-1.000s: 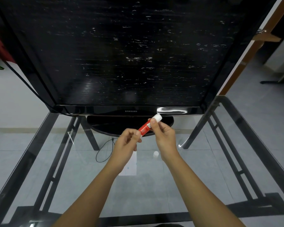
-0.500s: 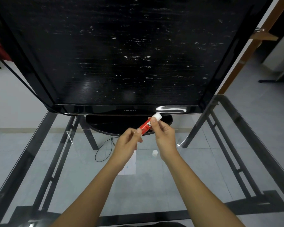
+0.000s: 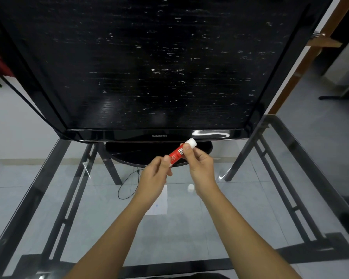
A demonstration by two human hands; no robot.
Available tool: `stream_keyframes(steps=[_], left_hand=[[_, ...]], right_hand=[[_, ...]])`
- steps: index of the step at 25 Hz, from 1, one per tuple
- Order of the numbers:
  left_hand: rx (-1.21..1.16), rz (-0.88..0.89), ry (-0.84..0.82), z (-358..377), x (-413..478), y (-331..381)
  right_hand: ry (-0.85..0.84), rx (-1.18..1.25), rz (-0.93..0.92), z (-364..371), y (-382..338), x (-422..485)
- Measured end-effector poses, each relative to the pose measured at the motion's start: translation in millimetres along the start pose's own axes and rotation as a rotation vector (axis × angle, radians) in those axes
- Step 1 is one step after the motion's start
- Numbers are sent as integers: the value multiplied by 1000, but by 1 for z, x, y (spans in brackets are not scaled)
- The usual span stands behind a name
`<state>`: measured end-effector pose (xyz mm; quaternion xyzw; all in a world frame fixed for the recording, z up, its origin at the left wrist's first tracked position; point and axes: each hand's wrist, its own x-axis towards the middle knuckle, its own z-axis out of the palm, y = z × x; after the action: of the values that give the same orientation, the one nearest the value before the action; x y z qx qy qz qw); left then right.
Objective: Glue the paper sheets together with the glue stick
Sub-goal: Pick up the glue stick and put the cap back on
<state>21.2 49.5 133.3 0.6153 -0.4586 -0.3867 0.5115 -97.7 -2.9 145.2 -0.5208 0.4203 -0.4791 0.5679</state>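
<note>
Both hands meet above the glass table (image 3: 250,208): our left hand (image 3: 154,174) pinches the lower end of the red glue stick (image 3: 178,153), and our right hand (image 3: 199,164) grips its upper part, thumb just below the white tip at one o'clock. Under them, at six o'clock, a paper sheet (image 3: 159,204) lies flat on the glass, with the white cap (image 3: 190,187) just beside its right edge. At twelve o'clock the television (image 3: 149,67) and its stand (image 3: 129,152) close off the far side. Open glass runs toward three and nine o'clock up to the table's dark frame edges.
</note>
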Motion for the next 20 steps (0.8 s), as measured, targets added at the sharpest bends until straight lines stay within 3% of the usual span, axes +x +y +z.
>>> stream_keyframes(steps=[4,6,9,11,15,20], left_hand=[[-212,-361,-97,-1,5,9],[-112,-280,-101,0,4,10],[-11,-8,9,1,1,8],[42,56,24,2,0,8],[106,24,15,4,1,7],[-56,-51,-75,4,1,9]], right_hand=[[-15,-6,6,2,2,-1],[4,3,6,-1,2,-1],[15,1,3,-3,0,1],[5,-14,6,-4,-2,1],[-33,-52,4,-7,-4,2],[-64,-62,-23,-12,-2,4]])
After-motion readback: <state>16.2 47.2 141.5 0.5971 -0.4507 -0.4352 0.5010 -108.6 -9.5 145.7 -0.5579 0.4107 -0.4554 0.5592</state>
